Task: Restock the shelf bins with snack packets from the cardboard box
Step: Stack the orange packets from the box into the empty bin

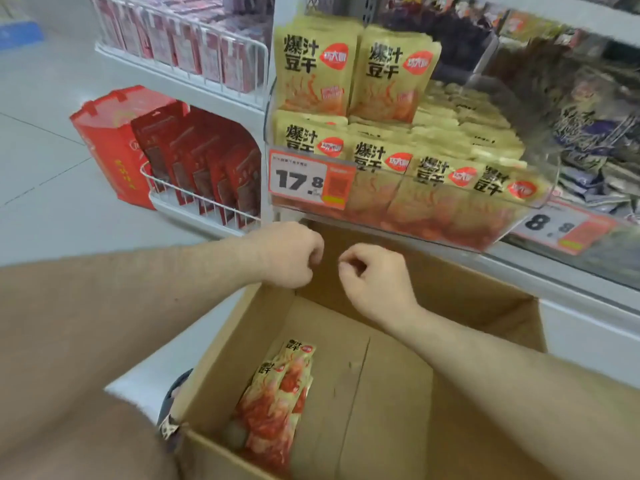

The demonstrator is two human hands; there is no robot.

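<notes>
Both hands hover side by side, a small gap between them, above the far edge of an open cardboard box [398, 393]. The left hand [291, 254] and the right hand [374, 277] each have fingers loosely curled and hold nothing. Below and nearer than the hands, a few yellow-and-red snack packets [277, 403] lie against the box's left inner wall; the rest of its floor is bare. Just above the hands, a clear shelf bin [540, 199] is packed with matching packets, a price tag [310, 181] on its front. The step appears to fall between loads. The next move likely calls for reaching down into the box for the remaining packets.
</notes>
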